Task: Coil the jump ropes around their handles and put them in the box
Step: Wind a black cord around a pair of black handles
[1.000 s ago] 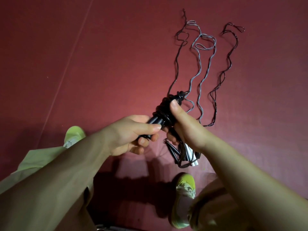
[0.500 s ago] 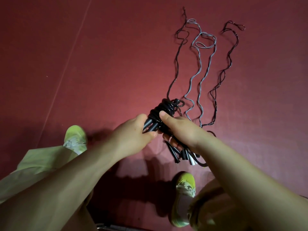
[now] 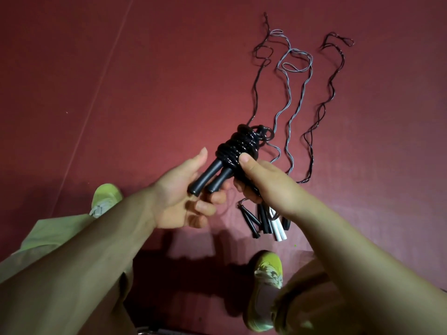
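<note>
Rope [image 3: 238, 145], black and shiny, is wound in a fat bundle around the top of two black handles [image 3: 210, 178]. I see the bundle up in the air, over the red floor [image 3: 121, 93], between my two hands.

My right hand [image 3: 262, 180] has the grip on it. The thumb presses on the coils from the top and the fingers curl under them, so that hand is closed around the bundle.

My left hand [image 3: 180, 192] is just beside it. Its palm faces up, the thumb points up and away, and the fingers are loosely bent. The ends of the two handles rest against those fingers. That hand is not closed around anything.

Under my right hand, more handles [image 3: 266, 222] lie on the floor in a bunch. Most are black and one pair is white. Their ropes run away from me across the floor in wavy lines: a dark one [image 3: 260, 68], a grey one [image 3: 296, 68] and another dark one [image 3: 331, 93].

Near the bottom I see two yellow-green shoes [image 3: 267, 286] and pale green trouser legs [image 3: 53, 233]. My hands throw dark shadows on the floor between the shoes.
</note>
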The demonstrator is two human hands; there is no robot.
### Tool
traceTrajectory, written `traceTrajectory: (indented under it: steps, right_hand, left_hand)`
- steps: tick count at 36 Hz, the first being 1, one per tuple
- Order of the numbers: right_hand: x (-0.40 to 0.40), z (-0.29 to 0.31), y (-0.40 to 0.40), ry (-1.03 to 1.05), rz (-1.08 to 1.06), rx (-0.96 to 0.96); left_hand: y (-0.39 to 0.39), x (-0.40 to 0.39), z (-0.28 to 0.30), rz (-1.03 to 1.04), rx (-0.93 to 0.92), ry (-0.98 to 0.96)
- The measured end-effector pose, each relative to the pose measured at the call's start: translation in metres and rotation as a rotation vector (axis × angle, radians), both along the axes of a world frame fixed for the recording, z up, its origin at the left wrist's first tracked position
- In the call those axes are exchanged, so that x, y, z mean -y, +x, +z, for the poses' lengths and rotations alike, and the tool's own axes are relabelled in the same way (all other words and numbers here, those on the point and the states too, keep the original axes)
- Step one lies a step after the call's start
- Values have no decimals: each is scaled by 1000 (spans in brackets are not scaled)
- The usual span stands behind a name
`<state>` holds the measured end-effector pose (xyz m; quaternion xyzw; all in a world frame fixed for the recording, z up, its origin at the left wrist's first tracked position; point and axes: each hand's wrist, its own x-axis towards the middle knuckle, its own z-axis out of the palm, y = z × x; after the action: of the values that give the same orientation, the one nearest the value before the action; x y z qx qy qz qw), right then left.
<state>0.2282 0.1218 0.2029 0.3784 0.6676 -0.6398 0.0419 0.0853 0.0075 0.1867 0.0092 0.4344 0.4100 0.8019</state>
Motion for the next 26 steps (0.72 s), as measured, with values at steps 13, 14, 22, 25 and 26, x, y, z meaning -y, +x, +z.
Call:
traceTrajectory:
  steps: [13, 14, 22, 25, 26]
  right_hand:
    - [-6, -11, 2, 185, 125, 345]
    - [-6, -11, 2, 195, 134, 377]
    - [-3, -16, 3, 134, 108, 459]
    - [-5, -13, 3, 99, 83, 445]
    - [-6, -14, 3, 83, 77, 438]
  left_hand:
    - [10, -3, -7, -108, -320, -49]
    - [10, -3, -9, -111, -367, -49]
    - [12, -4, -22, -150, -750, -24]
    - [12, -4, -25, -163, -859, -1]
    - [11, -4, -27, -175, -893, 6]
